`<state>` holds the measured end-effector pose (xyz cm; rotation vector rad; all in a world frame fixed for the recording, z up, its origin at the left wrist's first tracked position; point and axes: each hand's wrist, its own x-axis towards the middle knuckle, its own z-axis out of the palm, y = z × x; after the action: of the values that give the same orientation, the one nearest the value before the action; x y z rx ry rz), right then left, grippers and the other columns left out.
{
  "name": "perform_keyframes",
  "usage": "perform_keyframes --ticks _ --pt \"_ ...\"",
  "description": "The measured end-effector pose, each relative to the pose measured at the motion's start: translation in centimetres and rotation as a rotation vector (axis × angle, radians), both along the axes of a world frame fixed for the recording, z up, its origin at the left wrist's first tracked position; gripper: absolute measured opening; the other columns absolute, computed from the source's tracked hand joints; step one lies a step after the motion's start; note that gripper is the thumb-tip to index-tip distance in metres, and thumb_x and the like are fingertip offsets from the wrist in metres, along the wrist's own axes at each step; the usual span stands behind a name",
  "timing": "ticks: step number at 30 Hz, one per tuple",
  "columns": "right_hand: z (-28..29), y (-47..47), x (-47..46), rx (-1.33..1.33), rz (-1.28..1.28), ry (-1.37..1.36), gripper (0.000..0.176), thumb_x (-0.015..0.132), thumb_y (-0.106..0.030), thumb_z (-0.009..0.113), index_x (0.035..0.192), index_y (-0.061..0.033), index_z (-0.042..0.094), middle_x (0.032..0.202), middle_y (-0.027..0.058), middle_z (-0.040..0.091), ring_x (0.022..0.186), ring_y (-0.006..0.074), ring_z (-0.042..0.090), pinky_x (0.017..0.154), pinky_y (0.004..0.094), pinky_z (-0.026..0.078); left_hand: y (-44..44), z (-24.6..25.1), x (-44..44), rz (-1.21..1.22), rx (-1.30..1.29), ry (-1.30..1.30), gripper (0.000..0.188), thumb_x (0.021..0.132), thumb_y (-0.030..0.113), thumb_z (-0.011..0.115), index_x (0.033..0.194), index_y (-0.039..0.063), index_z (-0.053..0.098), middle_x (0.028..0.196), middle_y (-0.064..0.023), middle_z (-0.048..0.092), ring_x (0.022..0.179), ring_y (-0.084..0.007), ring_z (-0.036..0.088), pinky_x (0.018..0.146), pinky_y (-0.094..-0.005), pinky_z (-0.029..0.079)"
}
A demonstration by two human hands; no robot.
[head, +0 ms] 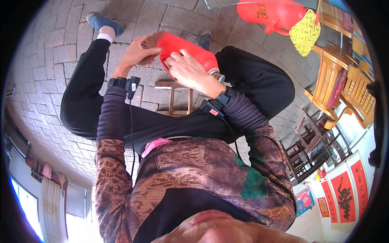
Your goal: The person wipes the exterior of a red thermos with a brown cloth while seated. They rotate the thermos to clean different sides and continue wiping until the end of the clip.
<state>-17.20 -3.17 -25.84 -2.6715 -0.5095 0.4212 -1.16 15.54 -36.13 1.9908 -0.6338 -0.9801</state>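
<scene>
A red thermos flask [182,45] lies tilted across the space between my knees, with its metal neck and stopper [219,77] towards the right. My right hand [187,68] grips it at the handle side. At its base end, my left hand [138,53] holds a brown, blurred, cloth-like piece [153,39] against the flask; its exact kind cannot be told. Both wrists carry black strapped devices with cables. Below the flask, a small wooden stool [171,97] shows between my legs, partly hidden.
A second red thermos [270,15] lies at the upper right beside a yellow patterned cloth [305,33], near a glass edge. Wooden chairs [331,76] and dark stacked furniture [316,145] stand along the right. My feet rest on grey paving [54,73].
</scene>
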Motion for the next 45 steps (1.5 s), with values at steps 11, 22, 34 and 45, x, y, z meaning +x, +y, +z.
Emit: perform_keyframes --ticks 11,22,34,45 --pt "0.7 -0.8 0.5 0.016 -0.055 0.044 0.022 0.071 -0.024 0.076 0.083 -0.0065 0.074 0.101 0.0025 0.065 0.103 0.0217 0.056 0.085 0.0409 0.041 4.4 9.0 4.6 0.033 0.232 -0.042 0.045 0.084 0.017 0.060 0.124 -0.001 0.059 0.111 -0.0235 0.067 0.106 -0.0359 0.065 0.092 -0.0388 0.050" --pt "-1.0 -3.1 0.2 0.109 -0.271 0.012 0.031 0.071 -0.031 0.078 0.087 -0.0053 0.072 0.098 0.0058 0.064 0.105 0.0258 0.057 0.088 0.0430 0.042 6.0 9.2 2.3 0.389 -0.155 0.136 0.062 0.082 0.014 0.064 0.140 -0.002 0.048 0.127 -0.0098 0.060 0.116 -0.0185 0.056 0.104 -0.0313 0.041" --pt "-1.4 -5.4 0.7 0.171 -0.369 0.076 0.033 0.078 -0.031 0.074 0.089 -0.0002 0.069 0.115 0.0098 0.068 0.108 0.0305 0.059 0.090 0.0435 0.048 6.0 7.8 4.4 0.741 -0.440 0.593 0.053 0.089 0.014 0.055 0.141 0.001 0.049 0.134 -0.0139 0.060 0.124 -0.0234 0.057 0.110 -0.0373 0.041" --pt "-1.7 -5.9 0.6 0.203 -0.466 0.092 0.038 0.079 -0.031 0.074 0.088 0.0050 0.067 0.122 0.0192 0.066 0.123 0.0330 0.057 0.098 0.0463 0.046 1.7 -4.0 -1.4 0.758 -0.232 0.457 0.043 0.088 0.020 0.074 0.123 0.000 0.062 0.116 -0.0093 0.069 0.106 -0.0165 0.065 0.095 -0.0328 0.049"
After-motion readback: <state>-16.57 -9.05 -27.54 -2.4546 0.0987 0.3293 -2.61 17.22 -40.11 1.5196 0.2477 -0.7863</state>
